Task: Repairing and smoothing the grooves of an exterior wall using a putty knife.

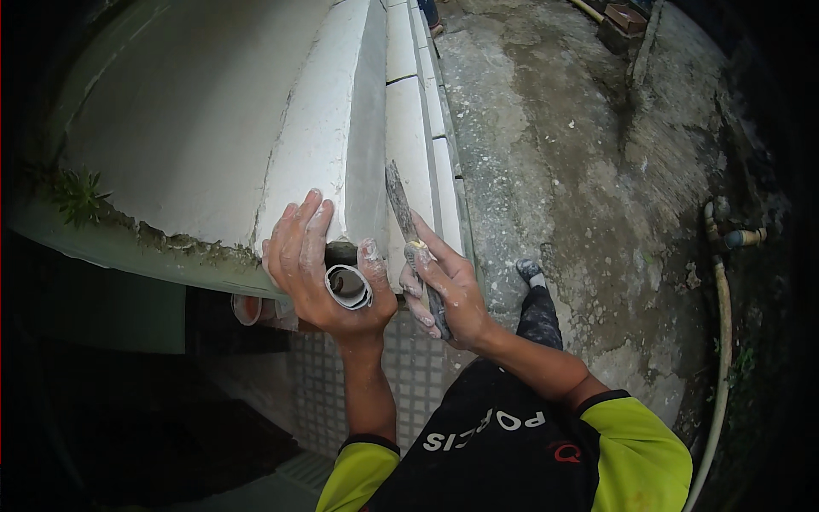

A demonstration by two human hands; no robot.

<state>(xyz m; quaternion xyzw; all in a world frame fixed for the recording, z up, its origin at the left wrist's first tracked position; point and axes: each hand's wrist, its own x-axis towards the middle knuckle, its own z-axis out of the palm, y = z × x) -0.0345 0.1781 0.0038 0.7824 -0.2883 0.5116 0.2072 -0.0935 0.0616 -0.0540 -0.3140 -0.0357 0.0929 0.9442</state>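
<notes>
My left hand [328,277], dusty with white powder, curls around a short white tube [350,288] whose round open end shows between thumb and fingers. Its fingertips rest on the end of a long white plastered ledge [316,154]; I cannot tell whether the tube is a pipe or a rolled sheet. Just to its right, my right hand [444,294] is closed around a narrow, grey, worn strip-like tool [401,200]. The strip's far end points up along the ledge's grey side face, and its near end sticks out below the palm. Whether it touches the face is unclear.
White stepped blocks [409,128] run alongside the ledge. A rough concrete floor [563,171] lies to the right, with a pale pipe [723,324] at its edge. At lower left stand a whitish bucket [247,309] and a patterned tile floor [367,367]. A small plant [78,194] grows at far left.
</notes>
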